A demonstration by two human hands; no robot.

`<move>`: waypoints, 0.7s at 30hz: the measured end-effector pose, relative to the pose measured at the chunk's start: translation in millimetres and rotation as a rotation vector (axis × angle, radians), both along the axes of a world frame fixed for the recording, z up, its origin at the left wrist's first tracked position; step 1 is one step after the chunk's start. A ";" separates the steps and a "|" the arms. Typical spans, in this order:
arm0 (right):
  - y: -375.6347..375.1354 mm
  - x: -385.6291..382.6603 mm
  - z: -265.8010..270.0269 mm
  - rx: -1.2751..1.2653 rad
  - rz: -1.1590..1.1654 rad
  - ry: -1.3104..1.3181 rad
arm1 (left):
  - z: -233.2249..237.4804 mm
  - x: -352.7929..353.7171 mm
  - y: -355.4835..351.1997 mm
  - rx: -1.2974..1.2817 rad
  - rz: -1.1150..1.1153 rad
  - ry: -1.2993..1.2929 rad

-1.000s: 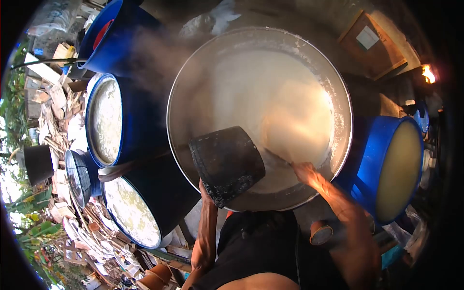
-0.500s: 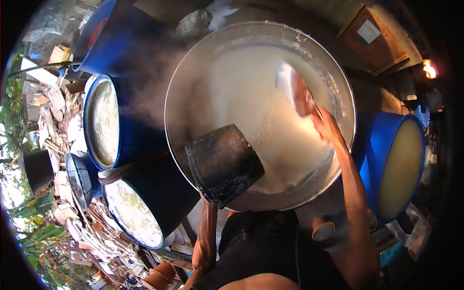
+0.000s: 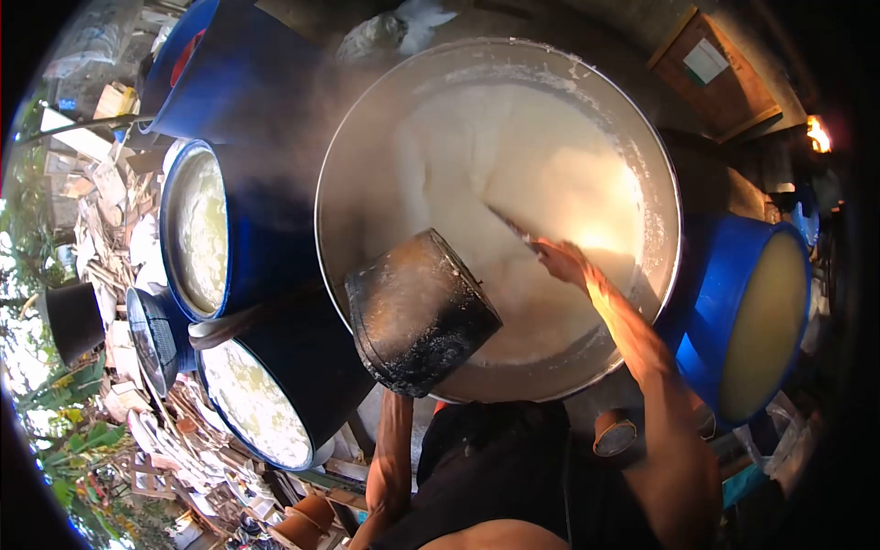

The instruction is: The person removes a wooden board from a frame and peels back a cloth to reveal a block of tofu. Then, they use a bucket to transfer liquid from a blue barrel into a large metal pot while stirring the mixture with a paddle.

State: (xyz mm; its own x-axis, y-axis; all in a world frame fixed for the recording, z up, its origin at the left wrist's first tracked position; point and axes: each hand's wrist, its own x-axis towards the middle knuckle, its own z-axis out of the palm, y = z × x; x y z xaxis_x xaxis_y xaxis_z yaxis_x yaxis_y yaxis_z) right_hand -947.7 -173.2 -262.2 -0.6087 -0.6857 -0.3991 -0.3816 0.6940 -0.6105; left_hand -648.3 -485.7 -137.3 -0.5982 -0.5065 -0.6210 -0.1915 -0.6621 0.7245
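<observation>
- Right hand [image 3: 561, 260] has come in from the far right rim toward the middle of the wide round metal pan [image 3: 362, 174]. The scoop that was raised half a second ago is now sunk, and only its thin dark utensil handle [image 3: 506, 223] shows, slanting out of the liquid.
- Right hand's fingers are closed on that handle, just above the surface.
- Pan is filled with steaming white liquid [image 3: 513, 156], with froth crusted along the far rim.
- Soot-black round metal pot [image 3: 422, 312] is tilted over the pan's near-left edge, about where it was before.
- Left hand [image 3: 392, 400] meets the pot's underside and is mostly hidden, so I cannot tell its grip.
- Blue plastic drum [image 3: 197, 229] to the left holds pale liquid, and a second blue drum [image 3: 257, 403] stands just below it.
- Blue drum at right [image 3: 761, 321] holds yellowish liquid and stands close beside the pan.
- Open flame [image 3: 816, 136] burns far right.
- Ground at left is littered with scrap wood and paper [image 3: 101, 192].
- Brown cardboard box [image 3: 715, 73] sits beyond the pan.
</observation>
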 end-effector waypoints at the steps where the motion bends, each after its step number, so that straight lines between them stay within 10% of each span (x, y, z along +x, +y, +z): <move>1: 10.3 23.0 4.3 0.057 -0.023 -0.010 | -0.3 -0.5 -0.6 -0.002 -0.005 0.000; 12: 118.9 116.9 82.9 0.046 0.388 0.112 | -3.8 14.5 -3.8 -0.033 -0.003 0.038; 14: 111.1 62.6 145.6 0.415 0.360 -0.244 | -1.9 21.5 -4.3 -0.033 0.018 0.031; 18: 124.1 14.7 192.1 0.039 -0.429 -0.604 | 2.8 22.8 -8.9 -0.043 0.038 0.005; 21: 94.3 -21.3 167.3 -0.130 -0.621 -0.354 | 11.8 23.1 -14.8 -0.055 0.058 -0.006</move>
State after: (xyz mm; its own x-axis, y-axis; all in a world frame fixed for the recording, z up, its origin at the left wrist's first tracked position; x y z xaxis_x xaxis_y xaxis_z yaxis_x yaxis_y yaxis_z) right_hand -969.0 -79.0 -94.9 -0.7509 -0.3107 -0.5827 0.2952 0.6315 -0.7170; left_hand -625.2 -500.6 -125.4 -0.5630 -0.5739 -0.5947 -0.1586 -0.6312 0.7592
